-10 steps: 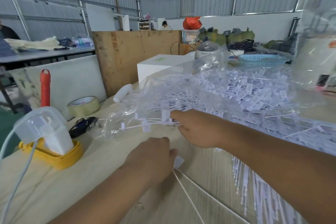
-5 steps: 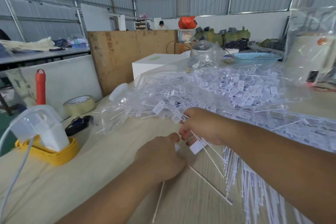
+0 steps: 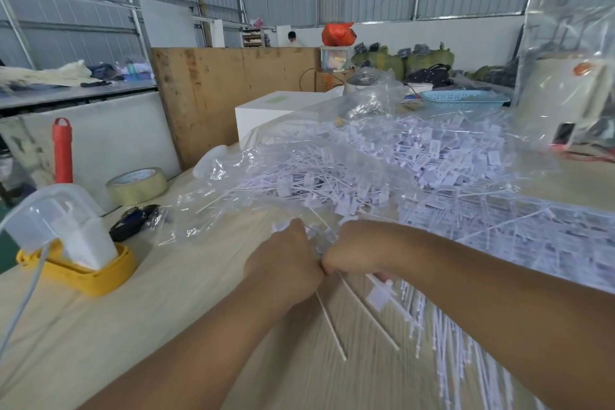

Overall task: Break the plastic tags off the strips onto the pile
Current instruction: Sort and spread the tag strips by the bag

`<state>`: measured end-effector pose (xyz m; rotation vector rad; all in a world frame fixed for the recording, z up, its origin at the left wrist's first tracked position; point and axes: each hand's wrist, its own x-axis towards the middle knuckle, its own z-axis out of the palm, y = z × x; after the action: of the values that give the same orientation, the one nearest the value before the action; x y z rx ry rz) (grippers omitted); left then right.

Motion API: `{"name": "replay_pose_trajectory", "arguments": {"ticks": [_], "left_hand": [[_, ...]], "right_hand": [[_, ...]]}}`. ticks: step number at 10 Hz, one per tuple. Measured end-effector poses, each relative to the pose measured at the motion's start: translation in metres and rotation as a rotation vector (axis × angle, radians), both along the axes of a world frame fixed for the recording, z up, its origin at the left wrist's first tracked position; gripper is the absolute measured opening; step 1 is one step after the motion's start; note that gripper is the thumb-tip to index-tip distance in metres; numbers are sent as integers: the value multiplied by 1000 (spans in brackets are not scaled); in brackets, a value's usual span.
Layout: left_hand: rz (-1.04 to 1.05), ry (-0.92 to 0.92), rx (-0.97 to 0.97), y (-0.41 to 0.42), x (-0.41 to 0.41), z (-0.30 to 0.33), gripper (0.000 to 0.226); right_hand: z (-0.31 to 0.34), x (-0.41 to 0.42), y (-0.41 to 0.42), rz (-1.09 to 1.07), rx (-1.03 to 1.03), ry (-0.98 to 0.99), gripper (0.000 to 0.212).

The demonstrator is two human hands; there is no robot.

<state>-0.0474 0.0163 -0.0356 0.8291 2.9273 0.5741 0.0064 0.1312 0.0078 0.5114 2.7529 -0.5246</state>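
A large pile of white plastic tags (image 3: 416,170) lies on clear plastic sheeting across the wooden table (image 3: 133,326). My left hand (image 3: 283,263) and my right hand (image 3: 352,250) are pressed together knuckle to knuckle at the pile's near edge, both gripping a strip of tags (image 3: 321,236). Thin white strip ends (image 3: 332,326) trail down from under my hands toward me. A single tag (image 3: 377,296) hangs below my right hand. Bare strips (image 3: 442,343) lie in a bundle at the right.
A yellow base with a white device and cable (image 3: 76,243) stands at the left. Behind it are a tape roll (image 3: 136,185), a dark object (image 3: 133,216) and a red handle (image 3: 62,150). A blue basket (image 3: 462,99) and a plastic-wrapped appliance (image 3: 565,100) stand at the back right.
My hands have come together from slightly apart and moved forward to the pile's edge. The strip ends now trail below both hands.
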Motion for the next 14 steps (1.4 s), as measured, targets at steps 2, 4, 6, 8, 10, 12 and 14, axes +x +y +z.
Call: {"name": "replay_pose_trajectory", "arguments": {"ticks": [2,4,6,8,10,12,14], "left_hand": [[42,-581,434,-5,-5,19,14],[11,-881,766,-11,-8,24,21],[-13,-259,285,-19,-31,41,32],[13,592,-231,-10,-56,30,44],[19,770,-328,-4,-64,23,30],[42,881,-353,-14,-73,20,27],[-164,835,-348,-35,-67,11,16]], "right_hand": [[-13,-6,-23,-33,-85,-6,11],[-15,-7,-25,1,-118,85,7],[-19,-5,-19,57,47,163,7],[-14,5,-9,17,-2,88,13],[-12,3,-31,82,189,45,7],[-13,8,-26,102,249,107,20],[39,10,20,-95,19,161,29]]}}
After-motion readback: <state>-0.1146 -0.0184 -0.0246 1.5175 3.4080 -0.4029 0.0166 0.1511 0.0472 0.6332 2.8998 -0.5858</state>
